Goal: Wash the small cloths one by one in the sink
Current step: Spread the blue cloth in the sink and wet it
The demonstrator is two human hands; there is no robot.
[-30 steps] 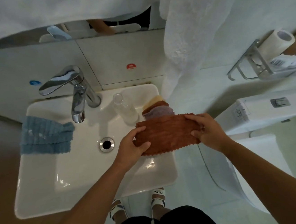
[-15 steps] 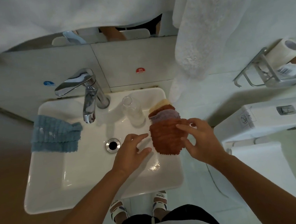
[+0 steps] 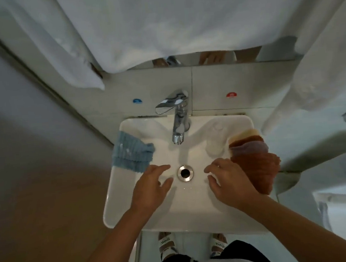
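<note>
1. Your right hand (image 3: 229, 180) has let go of the brown cloth (image 3: 260, 171). A second ago both hands held it spread over the right side of the sink (image 3: 118, 191); half a second ago only the right fingers were still on it.
2. That cloth now lies draped over the sink's right rim, its lower edge hanging past the outside, on the near end of the pile of cloths (image 3: 247, 142), where purple, darker brown and pale yellow ones show behind it.
3. Both hands now hover over the basin with nothing in them: your left hand (image 3: 152, 187) sits just left of the drain (image 3: 185, 173), fingers loosely spread and pointing toward it; the right sits just right of the drain, fingers relaxed, its back edge close to the brown cloth.
4. The blue cloth (image 3: 133, 153) lies over the left rim, apart from the pile and untouched by either hand.
5. No water visibly runs from the faucet (image 3: 178, 121), and the basin looks dry apart from a few glints.
6. A clear glass (image 3: 215, 139) stands at the back right, just beside the pile.
7. My reading: setting the brown cloth down leaves you between cloths. You likely need the tap on and one cloth picked up; whether the brown one counts as washed, I cannot tell.
</note>
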